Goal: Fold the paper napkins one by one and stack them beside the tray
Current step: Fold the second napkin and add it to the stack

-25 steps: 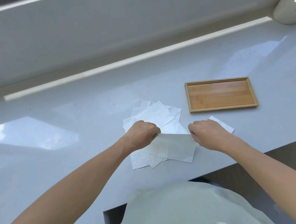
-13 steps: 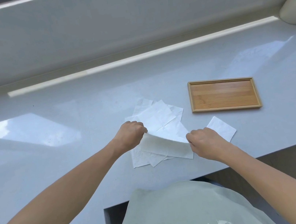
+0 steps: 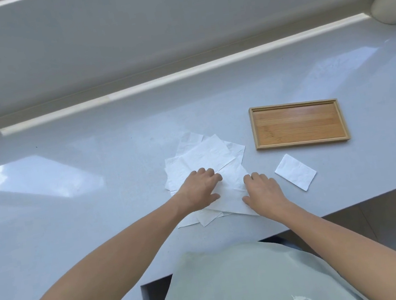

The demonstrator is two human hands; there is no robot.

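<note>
Pressing down now in the head view: both hands lie flat on a white paper napkin [image 3: 229,191] at the top of a loose pile of unfolded white paper napkins [image 3: 205,156] on the pale grey glossy counter [image 3: 95,191]. Left hand [image 3: 199,192] has its fingers spread, palm down on the sheet's left part; right hand [image 3: 262,193] is likewise spread, palm down on its right part. Neither grips anything, they only flatten. Judging by the doubled near edge, this napkin looks half-folded, though white on white makes the crease hard to confirm. One small folded white napkin rectangle [image 3: 295,172] already lies just in front of the rectangular bamboo tray [image 3: 302,143], apart from its rim. Fold in progress, then. Next call: pinch one side edge, bring it across for a second fold, press it, then carry it right onto that folded piece.
</note>
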